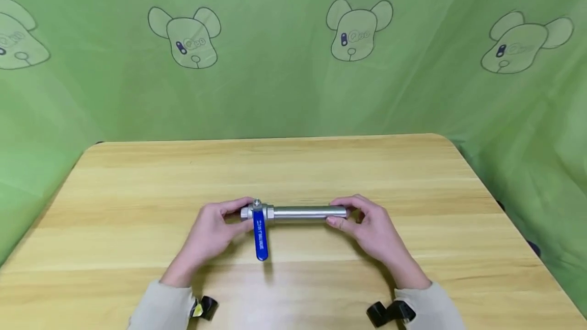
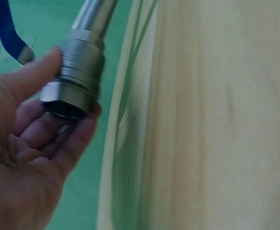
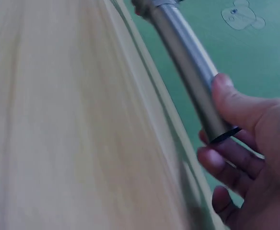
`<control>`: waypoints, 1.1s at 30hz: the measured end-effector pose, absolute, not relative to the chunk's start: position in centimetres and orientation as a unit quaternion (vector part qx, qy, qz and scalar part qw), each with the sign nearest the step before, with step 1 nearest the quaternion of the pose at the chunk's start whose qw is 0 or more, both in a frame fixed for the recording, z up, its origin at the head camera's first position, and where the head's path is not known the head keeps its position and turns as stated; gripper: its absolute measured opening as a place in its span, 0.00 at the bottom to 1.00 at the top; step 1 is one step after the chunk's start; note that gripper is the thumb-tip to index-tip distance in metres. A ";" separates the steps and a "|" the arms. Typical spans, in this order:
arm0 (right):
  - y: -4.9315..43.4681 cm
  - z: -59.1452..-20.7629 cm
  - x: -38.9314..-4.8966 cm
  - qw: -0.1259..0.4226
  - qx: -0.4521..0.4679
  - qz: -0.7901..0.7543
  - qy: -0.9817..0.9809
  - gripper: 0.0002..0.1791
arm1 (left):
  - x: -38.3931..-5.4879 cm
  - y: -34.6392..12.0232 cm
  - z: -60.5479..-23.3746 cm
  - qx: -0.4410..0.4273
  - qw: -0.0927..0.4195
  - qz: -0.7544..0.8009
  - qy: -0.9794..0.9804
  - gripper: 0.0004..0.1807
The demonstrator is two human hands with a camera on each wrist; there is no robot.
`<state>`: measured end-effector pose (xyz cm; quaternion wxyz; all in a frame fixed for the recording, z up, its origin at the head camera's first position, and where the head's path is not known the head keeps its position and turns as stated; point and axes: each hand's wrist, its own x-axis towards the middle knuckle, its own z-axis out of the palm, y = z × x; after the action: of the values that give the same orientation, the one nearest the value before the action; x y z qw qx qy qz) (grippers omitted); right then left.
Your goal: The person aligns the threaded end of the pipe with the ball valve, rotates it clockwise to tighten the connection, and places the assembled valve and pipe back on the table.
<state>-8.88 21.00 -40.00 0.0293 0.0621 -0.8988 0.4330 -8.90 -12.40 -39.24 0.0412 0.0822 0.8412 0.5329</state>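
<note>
A silver ball valve [image 1: 269,213] with a blue lever handle [image 1: 260,236] is joined to a straight metal pipe [image 1: 304,212], and the two lie level between my hands. My left hand [image 1: 212,228] grips the valve body, thumb on the near side and fingers behind. In the left wrist view the open hex end of the valve [image 2: 70,98] faces the palm. At the other end, my right hand [image 1: 367,223] pinches the pipe between thumb and fingers. The pipe's open end [image 3: 224,134] shows in the right wrist view. The lever points toward me.
A light wood table [image 1: 298,172] spreads under both hands. Behind it hangs a green cloth [image 1: 275,95] printed with bear-like heads, which also drapes at both sides. Black wrist devices [image 1: 390,313] sit at both cuffs.
</note>
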 end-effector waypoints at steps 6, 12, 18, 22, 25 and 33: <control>20.6 -40.8 -9.2 0.022 0.051 0.430 -0.901 0.19 | -8.9 -12.2 -39.4 0.105 0.022 0.484 0.869 0.23; 20.2 -40.9 -9.7 0.041 0.032 0.426 -0.903 0.20 | -9.2 -12.3 -39.1 0.080 0.013 0.481 0.873 0.23; 20.1 -41.1 -9.8 0.047 0.025 0.446 -0.893 0.18 | -9.2 -12.5 -39.1 0.040 -0.002 0.491 0.870 0.24; 20.2 -41.3 -9.8 0.052 0.027 0.454 -0.889 0.17 | -9.1 -12.8 -39.4 0.014 -0.005 0.508 0.861 0.22; 20.3 -41.3 -9.8 0.054 0.031 0.448 -0.892 0.17 | -9.1 -12.9 -39.4 0.011 -0.002 0.516 0.856 0.21; 21.1 -39.7 -9.0 0.066 0.096 0.353 -0.928 0.32 | -8.2 -13.8 -38.9 0.001 0.041 0.530 0.847 0.24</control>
<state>-8.99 21.06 -39.66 0.0656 0.0962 -0.9283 0.3531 -8.23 -13.75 -38.87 0.0410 0.0011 0.8469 0.5302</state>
